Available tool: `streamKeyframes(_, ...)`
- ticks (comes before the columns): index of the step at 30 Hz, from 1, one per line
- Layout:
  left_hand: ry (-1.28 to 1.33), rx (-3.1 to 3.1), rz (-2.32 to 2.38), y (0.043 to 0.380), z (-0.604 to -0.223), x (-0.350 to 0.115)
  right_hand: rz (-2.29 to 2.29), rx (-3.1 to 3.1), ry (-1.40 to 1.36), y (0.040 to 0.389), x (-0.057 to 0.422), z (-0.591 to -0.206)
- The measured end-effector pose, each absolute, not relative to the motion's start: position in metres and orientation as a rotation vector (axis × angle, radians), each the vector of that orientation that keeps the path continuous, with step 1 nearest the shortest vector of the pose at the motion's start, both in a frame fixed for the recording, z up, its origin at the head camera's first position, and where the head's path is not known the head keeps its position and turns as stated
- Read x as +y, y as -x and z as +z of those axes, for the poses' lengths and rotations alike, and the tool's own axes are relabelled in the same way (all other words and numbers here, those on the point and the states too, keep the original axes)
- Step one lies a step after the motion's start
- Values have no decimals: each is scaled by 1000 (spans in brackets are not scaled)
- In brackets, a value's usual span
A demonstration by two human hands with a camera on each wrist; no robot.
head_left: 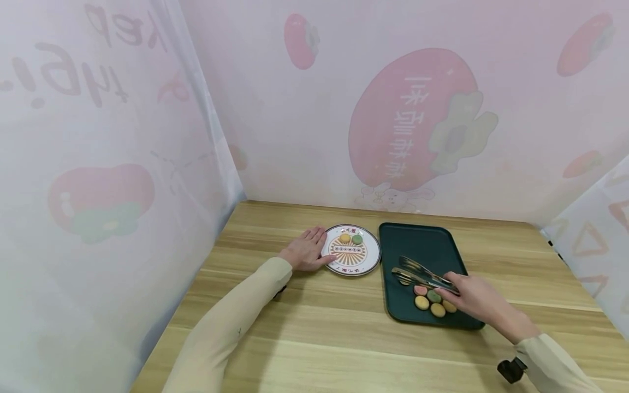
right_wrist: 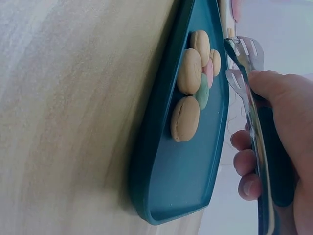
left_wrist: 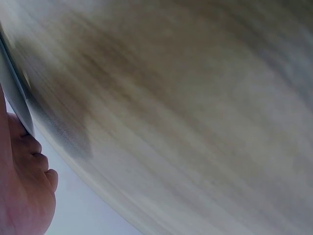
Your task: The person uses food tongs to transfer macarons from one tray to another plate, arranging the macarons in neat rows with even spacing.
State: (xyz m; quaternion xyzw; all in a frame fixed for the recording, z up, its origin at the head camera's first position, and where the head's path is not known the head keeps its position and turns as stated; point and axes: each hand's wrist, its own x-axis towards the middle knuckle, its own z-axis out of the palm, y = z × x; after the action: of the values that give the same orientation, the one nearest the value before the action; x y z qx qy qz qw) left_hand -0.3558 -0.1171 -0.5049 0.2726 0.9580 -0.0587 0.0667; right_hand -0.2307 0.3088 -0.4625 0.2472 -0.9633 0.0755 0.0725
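Note:
My left hand (head_left: 304, 251) holds the left rim of a round white patterned plate (head_left: 372, 251), its thumb over the edge. A yellow macaron (head_left: 344, 238) and a green macaron (head_left: 357, 239) lie on the plate's far part. My right hand (head_left: 474, 297) grips metal serving tongs (right_wrist: 266, 147) with slotted ends, held above the dark green tray (head_left: 417, 237). The tong tips stand apart with nothing between them. Below them, near the tray's front, sit several macarons: a pink one (head_left: 420, 290), a green one (head_left: 434, 296) and yellow ones (head_left: 438, 310). In the left wrist view, only part of the hand and plate edge shows.
Plate and tray stand side by side on a wood-grain table (head_left: 314, 338), their edges close together. Behind the table hangs a pale pink printed curtain (head_left: 314, 136), with another white one (head_left: 108, 180) along the left side.

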Motion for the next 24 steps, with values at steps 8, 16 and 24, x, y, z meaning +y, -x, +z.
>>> streamKeyframes(8,-800,2878,-185,356,-507,-117,209,-2910,-760,231,313,-464)
streamKeyframes(16,-815,2891,-175,357,-508,-117,214,-2951,-784,232,313,-459)
streamKeyframes(24,-822,2890,-166,358,-508,-118,159,-2976,-772,228,311,-456)
